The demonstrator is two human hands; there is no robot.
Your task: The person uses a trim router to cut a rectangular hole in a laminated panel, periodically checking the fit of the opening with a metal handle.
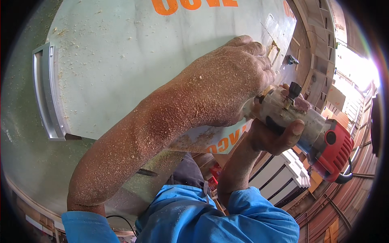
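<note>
My right hand [279,135] is wrapped round a trim router [300,117] with a metal body, a black knob and a red cap. The router lies tilted at the right, its cord leaving the red end. My left hand [239,77] is closed, fingers curled under, at the router's base end, above the edge of a pale panel [121,52] with orange lettering. What its fingers grip is hidden. Sawdust covers my left hand and forearm. Beyond my knuckles, the panel has a small slot-like cutout [274,52] with bare wood showing.
A silver metal profile [48,91] runs along the panel's left edge. Sawdust is scattered over the panel and the greenish surface [24,121] beneath. Stacked white boards [279,178] stand below at the right. A small dark object [292,60] lies past the panel.
</note>
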